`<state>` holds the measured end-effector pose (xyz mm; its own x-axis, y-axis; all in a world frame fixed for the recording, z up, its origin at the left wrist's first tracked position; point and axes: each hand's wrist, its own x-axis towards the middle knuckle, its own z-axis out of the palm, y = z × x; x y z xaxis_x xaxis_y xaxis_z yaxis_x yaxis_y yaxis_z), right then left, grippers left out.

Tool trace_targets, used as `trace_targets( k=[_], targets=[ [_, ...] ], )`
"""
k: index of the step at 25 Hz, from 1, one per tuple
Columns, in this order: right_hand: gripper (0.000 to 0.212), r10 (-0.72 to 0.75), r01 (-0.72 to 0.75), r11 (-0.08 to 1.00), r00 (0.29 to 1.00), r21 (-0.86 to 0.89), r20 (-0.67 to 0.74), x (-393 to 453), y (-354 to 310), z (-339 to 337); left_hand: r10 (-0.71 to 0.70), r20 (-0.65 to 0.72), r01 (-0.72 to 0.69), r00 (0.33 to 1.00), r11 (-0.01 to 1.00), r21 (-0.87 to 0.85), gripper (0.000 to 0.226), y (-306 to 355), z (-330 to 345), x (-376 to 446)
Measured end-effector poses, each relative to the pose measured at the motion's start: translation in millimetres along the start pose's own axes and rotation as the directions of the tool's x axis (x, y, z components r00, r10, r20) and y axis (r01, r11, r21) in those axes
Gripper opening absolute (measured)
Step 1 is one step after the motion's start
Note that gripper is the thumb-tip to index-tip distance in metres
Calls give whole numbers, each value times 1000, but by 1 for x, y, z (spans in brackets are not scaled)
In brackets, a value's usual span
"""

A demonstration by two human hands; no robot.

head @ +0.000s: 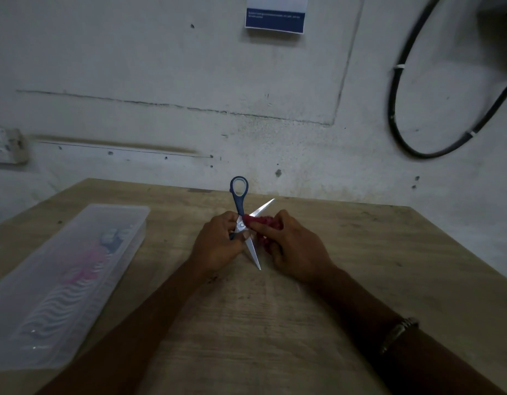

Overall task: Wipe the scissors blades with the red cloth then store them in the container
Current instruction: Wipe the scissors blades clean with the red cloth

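Both hands work above the grainy wooden worktop (275, 323): my left hand (218, 246) grips the scissors (242, 223) near the pivot, their smooth steel blades spread in an X and one blue oval handle loop pointing away from me. My right hand (295, 249) pinches the knobbly red cloth (263, 223) around the upper blade. Well to the left lies the long, frosted plastic container (61, 286), its lid on.

scissors (240, 208) blue handles, silver blades | cloth (263, 222) red | container (67, 283) clear
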<state>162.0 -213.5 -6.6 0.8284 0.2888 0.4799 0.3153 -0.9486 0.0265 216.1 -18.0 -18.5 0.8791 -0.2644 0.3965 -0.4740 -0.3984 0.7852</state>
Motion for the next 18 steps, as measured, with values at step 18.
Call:
trace_targets(
  k=[18],
  targets=[
    [59, 0, 3, 999, 999, 51, -43, -3, -16, -5, 4, -17, -5, 1000, 1000, -25, 20, 4, 2, -5]
  ],
)
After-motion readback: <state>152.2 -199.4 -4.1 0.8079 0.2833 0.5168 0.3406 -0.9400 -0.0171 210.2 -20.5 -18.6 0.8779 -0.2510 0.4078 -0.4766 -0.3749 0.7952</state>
